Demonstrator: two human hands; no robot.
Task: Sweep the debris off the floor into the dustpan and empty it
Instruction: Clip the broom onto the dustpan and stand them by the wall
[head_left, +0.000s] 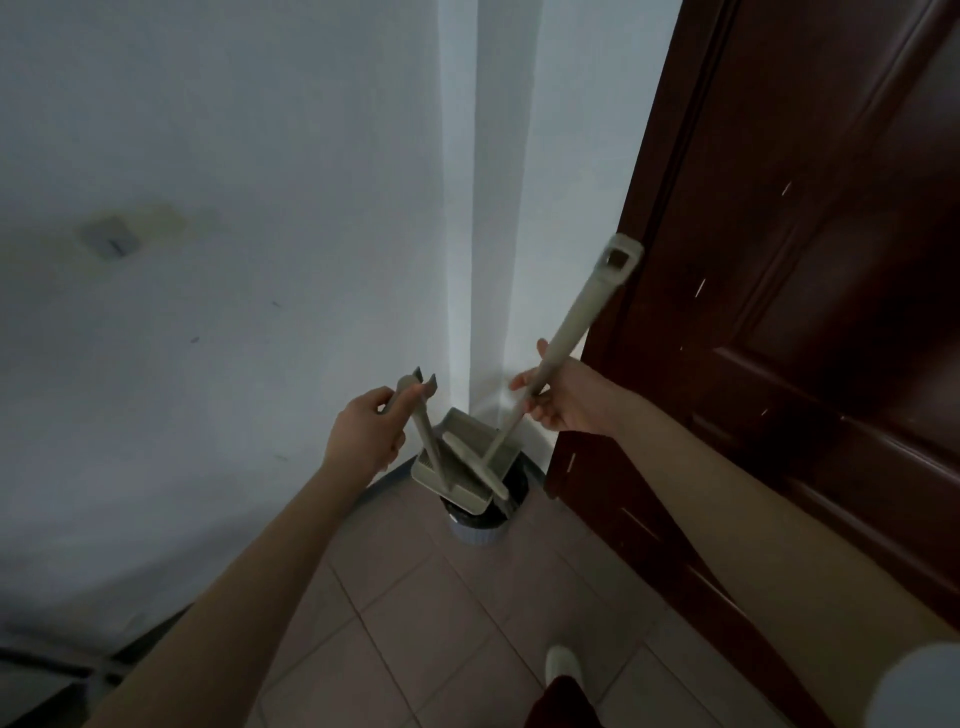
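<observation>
My left hand (366, 434) grips the top of the beige dustpan's upright handle (423, 421). The dustpan (460, 467) is tilted over a small round bin (480, 525) with a dark liner, standing in the corner. My right hand (563, 397) holds the long beige broom handle (571, 322), which slants up to the right toward the door. The broom head (491, 480) lies against the dustpan's mouth above the bin. What is inside the dustpan or the bin is hidden.
A white wall (234, 208) fills the left and meets a corner column behind the bin. A dark brown wooden door (805, 260) stands close on the right. The floor (441, 623) is tan tile. My foot in a pale slipper (563, 665) is at the bottom.
</observation>
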